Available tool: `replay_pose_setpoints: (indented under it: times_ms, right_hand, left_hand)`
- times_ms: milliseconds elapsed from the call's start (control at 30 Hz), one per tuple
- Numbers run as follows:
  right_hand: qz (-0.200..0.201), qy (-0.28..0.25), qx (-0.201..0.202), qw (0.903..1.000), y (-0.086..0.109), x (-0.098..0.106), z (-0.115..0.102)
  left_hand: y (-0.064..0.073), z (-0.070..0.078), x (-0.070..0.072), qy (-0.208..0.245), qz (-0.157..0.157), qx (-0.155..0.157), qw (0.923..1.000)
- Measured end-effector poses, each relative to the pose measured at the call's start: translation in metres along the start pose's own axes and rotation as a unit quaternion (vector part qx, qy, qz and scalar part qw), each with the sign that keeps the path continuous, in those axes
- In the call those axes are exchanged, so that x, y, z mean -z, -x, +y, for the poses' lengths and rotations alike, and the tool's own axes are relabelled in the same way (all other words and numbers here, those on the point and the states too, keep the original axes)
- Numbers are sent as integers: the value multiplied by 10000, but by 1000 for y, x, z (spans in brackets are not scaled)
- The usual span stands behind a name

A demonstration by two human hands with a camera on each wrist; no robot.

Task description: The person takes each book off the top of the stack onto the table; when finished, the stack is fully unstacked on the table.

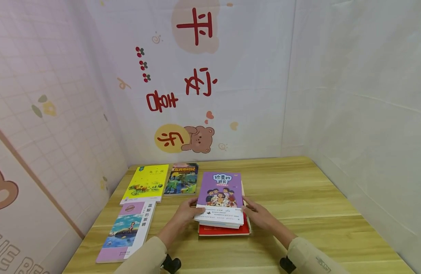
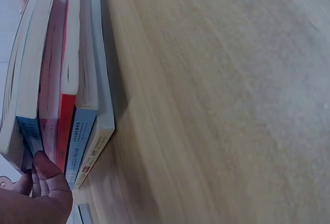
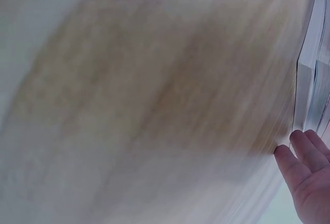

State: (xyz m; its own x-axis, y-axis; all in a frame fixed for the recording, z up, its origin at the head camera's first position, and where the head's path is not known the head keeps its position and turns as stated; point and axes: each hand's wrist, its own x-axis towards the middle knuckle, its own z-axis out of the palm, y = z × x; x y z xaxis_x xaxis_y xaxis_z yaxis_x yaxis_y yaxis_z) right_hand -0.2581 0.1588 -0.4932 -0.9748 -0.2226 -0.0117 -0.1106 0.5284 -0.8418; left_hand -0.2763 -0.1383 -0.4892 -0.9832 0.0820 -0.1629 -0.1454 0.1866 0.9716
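A stack of several books stands in front of me, topped by a purple book (image 1: 217, 190) with cartoon children and a white band. Beneath it a red book (image 1: 224, 230) shows along the near edge. My left hand (image 1: 186, 213) grips the upper books at the stack's left side, thumb at the white band. In the left wrist view its fingers curl against a blue spine (image 2: 31, 131) beside red and pale spines. On the opposite side, my right hand (image 1: 259, 217) touches the page edges, its thumb near the cover's edge. Its fingers (image 3: 304, 154) reach fairly straight along the lower books.
Left of the stack lie a yellow book (image 1: 146, 180), a dark green illustrated book (image 1: 183, 180) and a book with a seaside cover (image 1: 126, 228). They lie flat on the wood-grain table (image 1: 299, 194). White printed cloth (image 1: 251, 76) hangs behind the table and along both sides.
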Motion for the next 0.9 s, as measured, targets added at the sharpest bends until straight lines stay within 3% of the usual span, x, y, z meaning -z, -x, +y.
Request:
replay_pose_setpoints:
  times_ms: [200,567,900]
  right_hand:
    - [149,36,7,9999,0,-1,2]
    - [25,139,-126,9998,-2,-4,3]
    - [-49,211,215,9995,-4,-9,6]
  left_hand:
    - [1,-1,9,197,-21,86,9998]
    - [7,-5,31,473,-86,171,9987]
    - [15,-9,44,993,-314,19,9946]
